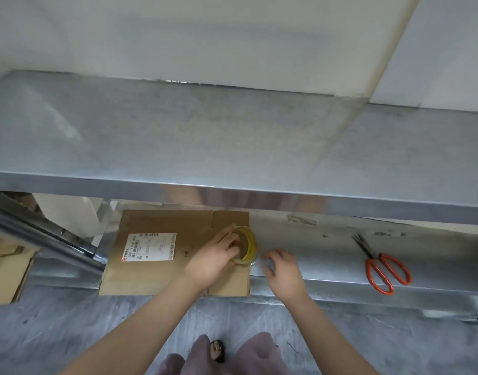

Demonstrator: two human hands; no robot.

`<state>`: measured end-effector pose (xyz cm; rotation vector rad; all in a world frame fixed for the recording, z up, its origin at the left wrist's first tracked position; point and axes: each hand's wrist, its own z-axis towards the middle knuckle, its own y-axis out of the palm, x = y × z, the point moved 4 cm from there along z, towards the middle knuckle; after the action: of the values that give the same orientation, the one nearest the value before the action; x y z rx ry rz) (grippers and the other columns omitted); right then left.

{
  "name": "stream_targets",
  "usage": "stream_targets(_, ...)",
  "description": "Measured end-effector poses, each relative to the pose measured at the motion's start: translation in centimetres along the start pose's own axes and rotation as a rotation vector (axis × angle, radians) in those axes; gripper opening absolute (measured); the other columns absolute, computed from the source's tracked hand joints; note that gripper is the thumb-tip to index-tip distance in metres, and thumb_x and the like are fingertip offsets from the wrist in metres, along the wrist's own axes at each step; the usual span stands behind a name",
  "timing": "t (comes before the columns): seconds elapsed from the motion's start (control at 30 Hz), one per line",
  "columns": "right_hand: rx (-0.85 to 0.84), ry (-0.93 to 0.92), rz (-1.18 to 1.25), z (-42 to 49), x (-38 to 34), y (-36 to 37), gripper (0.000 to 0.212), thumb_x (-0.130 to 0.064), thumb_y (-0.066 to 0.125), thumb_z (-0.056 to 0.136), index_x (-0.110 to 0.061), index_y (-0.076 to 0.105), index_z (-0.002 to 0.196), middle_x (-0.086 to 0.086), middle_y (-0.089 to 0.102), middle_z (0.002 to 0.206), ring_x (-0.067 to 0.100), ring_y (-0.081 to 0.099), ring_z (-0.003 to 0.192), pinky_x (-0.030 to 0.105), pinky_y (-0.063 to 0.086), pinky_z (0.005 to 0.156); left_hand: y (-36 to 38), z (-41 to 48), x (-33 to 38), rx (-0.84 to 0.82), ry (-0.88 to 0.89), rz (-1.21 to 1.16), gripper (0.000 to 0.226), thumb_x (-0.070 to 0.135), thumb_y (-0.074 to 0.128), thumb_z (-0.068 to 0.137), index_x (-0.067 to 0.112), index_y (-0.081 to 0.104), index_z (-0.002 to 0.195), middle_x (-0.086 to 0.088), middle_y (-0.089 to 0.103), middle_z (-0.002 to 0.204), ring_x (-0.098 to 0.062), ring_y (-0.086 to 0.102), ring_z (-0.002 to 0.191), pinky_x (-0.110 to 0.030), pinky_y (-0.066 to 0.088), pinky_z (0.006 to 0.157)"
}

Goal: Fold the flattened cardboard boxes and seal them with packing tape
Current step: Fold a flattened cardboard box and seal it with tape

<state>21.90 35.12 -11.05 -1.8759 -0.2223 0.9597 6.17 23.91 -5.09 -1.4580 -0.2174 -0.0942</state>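
Head view, tape being readied over a box that is not yet folded. The left hand (213, 259) grips the roll of packing tape (250, 239), its fingers (228, 235) curled over the rim and into the core. The roll stands tilted on the right-hand flap of the flattened cardboard box (156, 269). The box lies flat on the lower shelf (327, 250), directly under these fingers, with its white label (150, 247) on their far left. The right hand (282, 269) hovers just right of the roll with fingers (270, 257) loosely bent. Blur hides whether they pinch the free tape end or hold nothing. Red-handled scissors (381, 266) lie well to the right of the right fingers, apart from both hands. The upper surface (205, 136) overhangs the work. Likely risks: the tape end may spring back onto the roll or stick to itself if the right fingers lose it, since clear tape is hard to find again. Tape drawn out now could also catch the flat box before its flaps are raised. The low overhang leaves little room to lift and open the box.
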Motion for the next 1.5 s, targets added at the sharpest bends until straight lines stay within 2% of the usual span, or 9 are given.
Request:
stream_targets(0.33, -0.012, 0.029, -0.015, 0.2, 2.9, -2.3, 0.039, -0.029, 0.056, 0.092, -0.022, 0.056, 0.13, 0.003, 0.054, 0.13, 0.026, 0.047, 0.121, 0.033, 0.039, 0.1, 1.0, 3.9, -0.2, -0.095, -0.039, 0.042, 0.034, 0.019, 0.086, 0.059, 0.022, 0.053, 0.069, 0.0, 0.058, 0.127, -0.027, 0.056, 0.117, -0.032, 0.052, 0.078)
stream_targets(0.47, -0.008, 0.033, -0.022, 0.4, 3.8, -2.1, 0.04, -0.029, 0.054, 0.093, -0.025, 0.053, 0.134, 0.001, 0.051, 0.134, 0.024, 0.045, 0.124, 0.033, 0.038, 0.104, 3.1, 4.5, -0.9, -0.122, -0.079, -0.123, 0.012, 0.011, 0.065, 0.085, 0.017, 0.058, 0.092, -0.001, 0.041, 0.146, -0.025, 0.043, 0.132, -0.026, 0.04, 0.094)
stream_targets(0.57, 0.004, 0.028, -0.032, 0.0, 4.1, -2.0, 0.04, -0.03, 0.05, 0.094, -0.026, 0.052, 0.134, 0.001, 0.05, 0.135, 0.024, 0.045, 0.125, 0.033, 0.038, 0.104, 3.3, 4.7, -1.0, -0.146, -0.145, -0.215, 0.037, 0.013, 0.063, 0.09, 0.021, 0.052, 0.124, 0.007, 0.026, 0.153, -0.02, 0.046, 0.125, -0.019, 0.036, 0.091)
stream_targets(0.7, 0.106, -0.026, -0.135, -0.9, 2.6, -2.2, 0.06, -0.049, 0.031, 0.089, -0.024, 0.05, 0.139, 0.005, 0.049, 0.144, 0.03, 0.04, 0.137, 0.044, 0.029, 0.115, 2.9, 2.9, -1.9, -0.175, -0.176, -0.171, 0.069, 0.04, 0.056, 0.092, 0.033, 0.02, 0.151, 0.007, 0.021, 0.158, -0.02, 0.026, 0.143, -0.034, 0.02, 0.115)
stream_targets(0.83, 0.167, -0.173, -0.27, -1.7, -0.9, -1.8, 0.057, -0.052, 0.04, 0.091, -0.025, 0.047, 0.141, 0.005, 0.049, 0.145, 0.03, 0.04, 0.139, 0.047, 0.015, 0.115, 1.9, -0.8, -3.9, -0.15, -0.172, 0.04, 0.067, 0.062, 0.034, 0.092, 0.026, 0.03, 0.149, 0.005, 0.029, 0.156, -0.02, 0.022, 0.145, -0.034, 0.011, 0.116)
stream_targets(1.03, 0.14, -0.308, -0.326, -2.7, -6.9, 0.8, 0.058, -0.054, 0.043, 0.091, -0.027, 0.043, 0.143, 0.003, 0.05, 0.144, 0.027, 0.043, 0.137, 0.048, 0.017, 0.112, 0.1, -7.4, -7.2, -0.165, -0.244, 0.15, 0.068, 0.065, 0.025, 0.093, 0.021, 0.046, 0.141, -0.001, 0.046, 0.146, -0.026, 0.037, 0.138, -0.038, 0.018, 0.111)
stream_targets(1.17, 0.085, -0.288, -0.313, -3.7, -9.3, 3.6, 0.058, -0.05, 0.04, 0.094, -0.027, 0.039, 0.146, 0.003, 0.045, 0.149, 0.028, 0.035, 0.142, 0.049, 0.012, 0.116, 0.0, -12.5, -9.7, -0.217, -0.373, 0.129, 0.072, 0.069, 0.019, 0.092, 0.025, 0.038, 0.146, 0.0, 0.036, 0.153, -0.025, 0.025, 0.144, -0.038, 0.011, 0.118)
stream_targets(1.37, 0.097, -0.053, -0.258, -5.8, -7.8, 5.5, 0.054, -0.048, 0.036, 0.092, -0.021, 0.054, 0.136, 0.005, 0.058, 0.136, 0.029, 0.048, 0.131, 0.047, 0.044, 0.105, 0.7, -19.6, -13.4, -0.184, -0.643, 0.029, 0.078, 0.071, 0.015, 0.088, 0.027, 0.029, 0.15, 0.003, 0.028, 0.156, -0.024, 0.02, 0.146, -0.043, 0.016, 0.119)
stream_targets(1.5, 0.143, 0.013, -0.187, -6.1, -6.2, 5.9, 0.042, -0.037, 0.052, 0.094, -0.026, 0.056, 0.134, 0.006, 0.054, 0.133, 0.028, 0.046, 0.122, 0.042, 0.051, 0.094, 1.0, -21.4, -14.5, -0.173, -0.752, -0.102, 0.063, 0.053, 0.046, 0.093, 0.032, 0.028, 0.15, 0.001, 0.021, 0.159, -0.025, 0.013, 0.146, -0.045, 0.021, 0.118)
